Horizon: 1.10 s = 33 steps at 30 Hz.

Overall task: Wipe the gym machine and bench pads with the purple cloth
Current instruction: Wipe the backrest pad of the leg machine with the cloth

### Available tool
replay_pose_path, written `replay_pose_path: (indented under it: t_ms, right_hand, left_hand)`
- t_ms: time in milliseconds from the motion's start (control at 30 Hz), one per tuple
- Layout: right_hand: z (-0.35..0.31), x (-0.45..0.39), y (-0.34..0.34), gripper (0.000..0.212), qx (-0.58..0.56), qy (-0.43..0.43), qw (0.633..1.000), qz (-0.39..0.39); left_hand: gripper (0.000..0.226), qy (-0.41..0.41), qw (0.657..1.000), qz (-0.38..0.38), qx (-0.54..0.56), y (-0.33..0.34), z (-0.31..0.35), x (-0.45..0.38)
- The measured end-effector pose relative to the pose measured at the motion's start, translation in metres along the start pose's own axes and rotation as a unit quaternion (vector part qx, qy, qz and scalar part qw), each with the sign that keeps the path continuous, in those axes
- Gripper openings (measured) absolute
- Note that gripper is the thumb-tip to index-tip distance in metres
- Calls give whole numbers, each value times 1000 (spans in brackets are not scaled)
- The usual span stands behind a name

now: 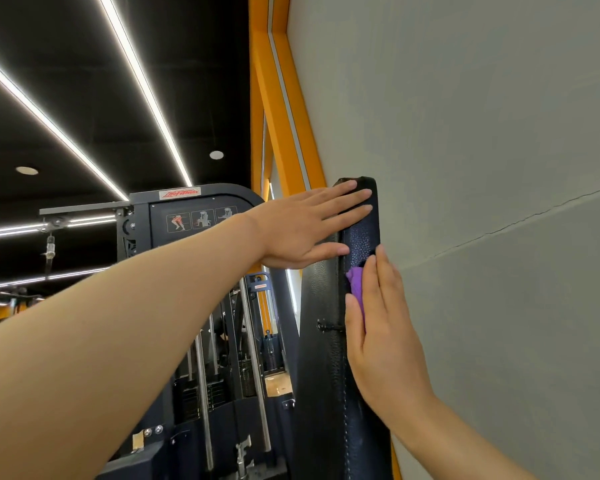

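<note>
A tall black padded back pad [321, 375] stands upright close to the grey wall, seen edge-on. My left hand [302, 226] lies flat against its top left side, fingers spread and holding nothing. My right hand [385, 334] presses the purple cloth [356, 285] flat against the pad's right face, a little below the top. Only a small part of the cloth shows past my fingers and thumb.
A dark weight-stack machine [194, 220] with chrome guide rods [253, 358] and an instruction placard stands behind on the left. A grey wall [482, 168] with orange trim [284, 109] fills the right side. Black ceiling with light strips lies above.
</note>
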State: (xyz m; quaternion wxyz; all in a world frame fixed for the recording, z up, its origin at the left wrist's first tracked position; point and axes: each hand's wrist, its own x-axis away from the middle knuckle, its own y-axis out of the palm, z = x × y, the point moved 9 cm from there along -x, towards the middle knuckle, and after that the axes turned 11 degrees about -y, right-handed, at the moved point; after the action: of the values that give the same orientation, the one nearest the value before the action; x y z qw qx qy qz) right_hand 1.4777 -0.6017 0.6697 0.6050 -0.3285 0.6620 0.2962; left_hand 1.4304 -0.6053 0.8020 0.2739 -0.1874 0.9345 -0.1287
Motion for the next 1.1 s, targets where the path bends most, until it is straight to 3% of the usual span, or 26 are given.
replay_pose_path:
  t_ms: [200,433,600,700,900,1033,1100]
  right_hand:
    - [8,-48,-9,60,1,47,998,29]
    - [-4,41,7,61,-9,22,1000,10]
    - [8,-4,2,62,-34,59,997,21]
    - [7,-13,-1,63,-22,55,998,36]
    - [-1,60,13,64,29,-7,999,18]
    - [7,23,7,61,-11,15,1000,-4]
    - [9,2,-1,63,-19,20,999,22]
  left_hand:
    - [63,-39,999,-11,1,-4,1,2]
    - [72,-72,997,1,22,0,9,7]
    - [66,-96,995,12,36,2,11,9]
    - [69,-97,994,15,37,3,12,9]
    - [86,-105,993,33,39,5,19,12]
    - [92,-116,992,41,16,5,19,13]
    - [90,-118,992,41,16,3,18,14]
